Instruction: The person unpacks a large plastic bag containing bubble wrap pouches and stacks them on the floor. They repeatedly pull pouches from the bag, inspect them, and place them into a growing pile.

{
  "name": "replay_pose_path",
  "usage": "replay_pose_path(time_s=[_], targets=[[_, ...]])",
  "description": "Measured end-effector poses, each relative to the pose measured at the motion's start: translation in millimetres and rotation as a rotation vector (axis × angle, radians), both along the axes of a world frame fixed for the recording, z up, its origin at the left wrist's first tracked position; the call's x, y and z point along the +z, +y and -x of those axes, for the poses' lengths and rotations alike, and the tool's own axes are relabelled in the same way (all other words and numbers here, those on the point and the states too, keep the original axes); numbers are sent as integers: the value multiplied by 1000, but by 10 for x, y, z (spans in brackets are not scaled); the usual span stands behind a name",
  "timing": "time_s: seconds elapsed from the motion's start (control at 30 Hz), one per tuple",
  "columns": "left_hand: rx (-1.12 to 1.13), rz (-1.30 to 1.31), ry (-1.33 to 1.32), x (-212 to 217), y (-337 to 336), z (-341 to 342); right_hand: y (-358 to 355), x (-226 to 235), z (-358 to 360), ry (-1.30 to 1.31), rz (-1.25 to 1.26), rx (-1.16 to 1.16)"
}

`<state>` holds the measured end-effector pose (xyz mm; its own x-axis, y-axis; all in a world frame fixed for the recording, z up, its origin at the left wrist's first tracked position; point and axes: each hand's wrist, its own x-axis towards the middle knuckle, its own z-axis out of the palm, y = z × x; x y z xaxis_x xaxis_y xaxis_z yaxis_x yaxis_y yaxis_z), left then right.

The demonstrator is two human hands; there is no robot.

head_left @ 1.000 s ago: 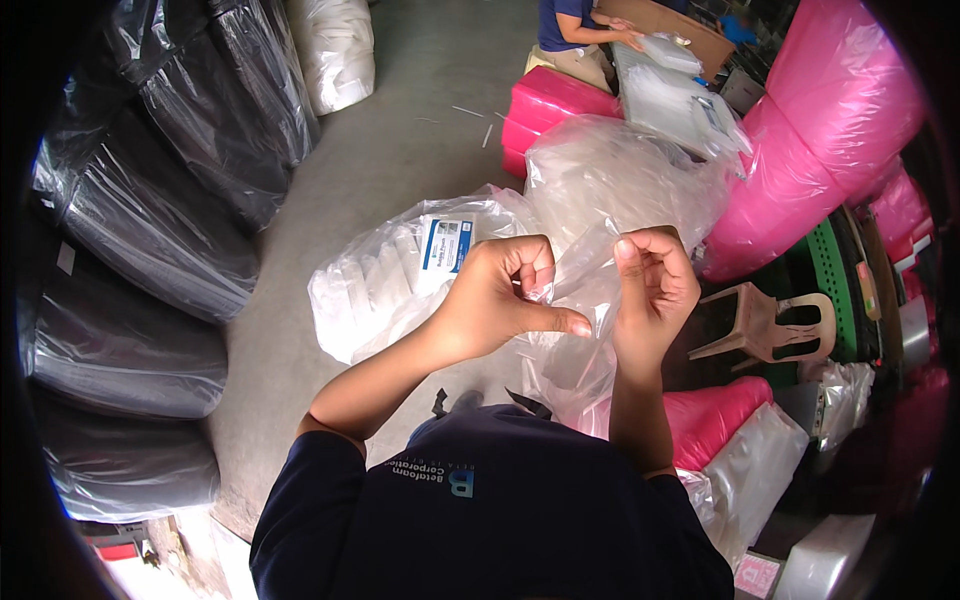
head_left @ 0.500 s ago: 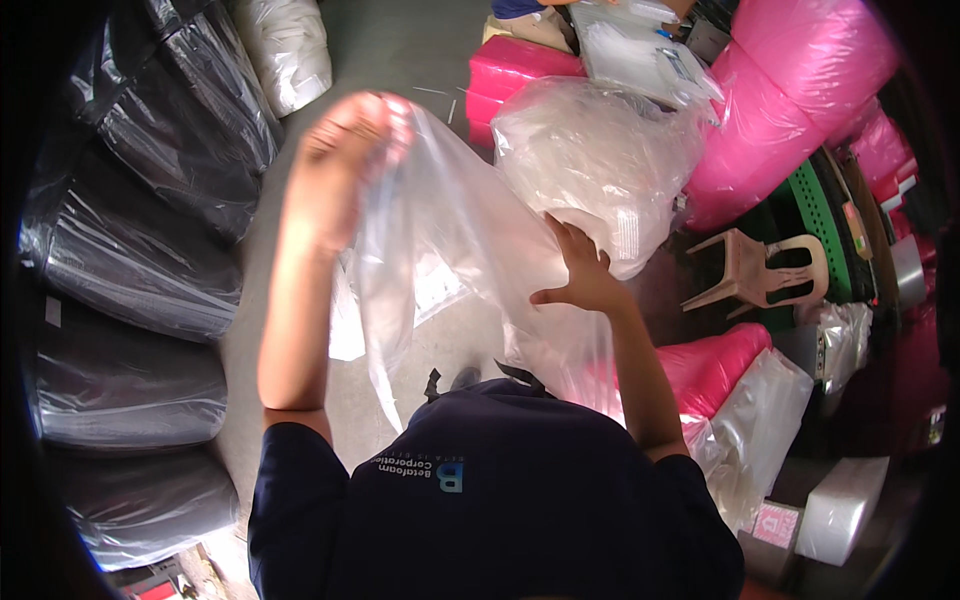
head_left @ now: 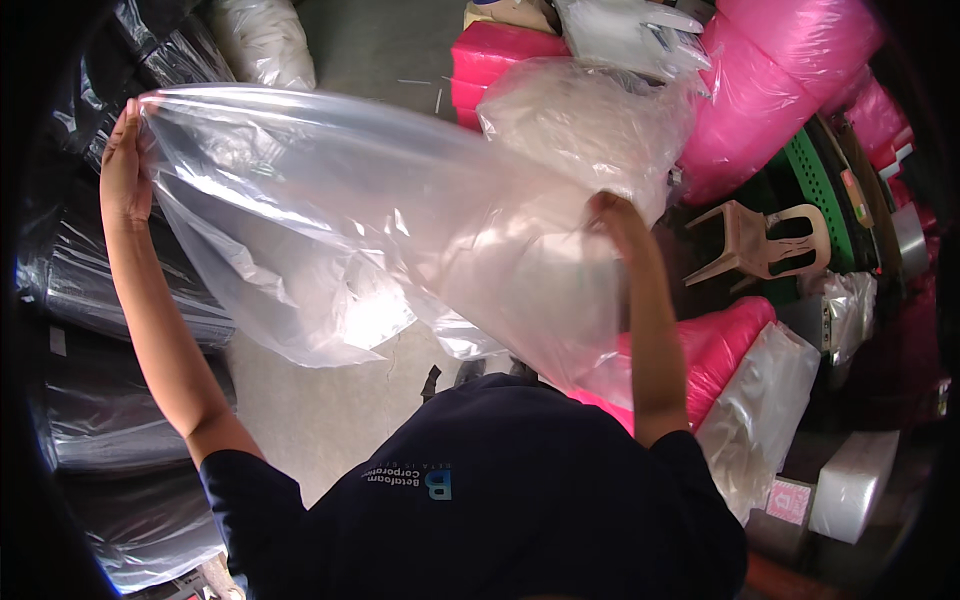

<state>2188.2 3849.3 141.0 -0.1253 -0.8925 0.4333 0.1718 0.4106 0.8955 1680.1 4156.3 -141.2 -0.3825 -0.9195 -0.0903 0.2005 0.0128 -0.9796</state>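
We see a large clear plastic bag (head_left: 400, 230) stretched wide in the air between two raised hands, its top edge running from the upper left down to the right of centre. The left hand (head_left: 125, 165) pinches the bag's corner at the far left, arm fully extended; the right hand (head_left: 612, 215) grips the opposite edge, fingers closed on the film, partly veiled by it. The bag's lower edge hangs loose above a strip of bare grey concrete floor (head_left: 330, 410), the only open ground we can make out. To the left, dark wrapped bundles (head_left: 80, 270) stack up close beside the left forearm, leaving little room that way. Behind the bag sits a filled clear sack (head_left: 590, 120) just next to the right hand, with pink wrapped rolls (head_left: 770, 90) beyond it. A tan plastic chair (head_left: 765, 245) lies tipped to the right, near the right arm, and another pink bundle (head_left: 715, 340) presses in beside the right elbow.
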Motion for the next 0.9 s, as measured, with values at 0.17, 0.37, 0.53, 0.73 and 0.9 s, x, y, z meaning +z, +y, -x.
replay_pose_path(time_s=[0.17, 0.37, 0.53, 0.73, 0.9], targets=[[252, 59, -252, -225, -726, -440, 49, 1243, 148, 295, 48, -56], [690, 595, -769, 207, -1551, -1267, 104, 1617, 502, 850, -622, 763], [753, 674, -836, 713, -1916, -1986, 271, 1553, 897, 618, -92, 342], [763, 780, -1011, 544, -1879, -2366, 205, 1711, 467, 430, 116, 24], [732, 574, -930, 250, -2061, -2458, 228, 1790, 391, 260, 206, -43]])
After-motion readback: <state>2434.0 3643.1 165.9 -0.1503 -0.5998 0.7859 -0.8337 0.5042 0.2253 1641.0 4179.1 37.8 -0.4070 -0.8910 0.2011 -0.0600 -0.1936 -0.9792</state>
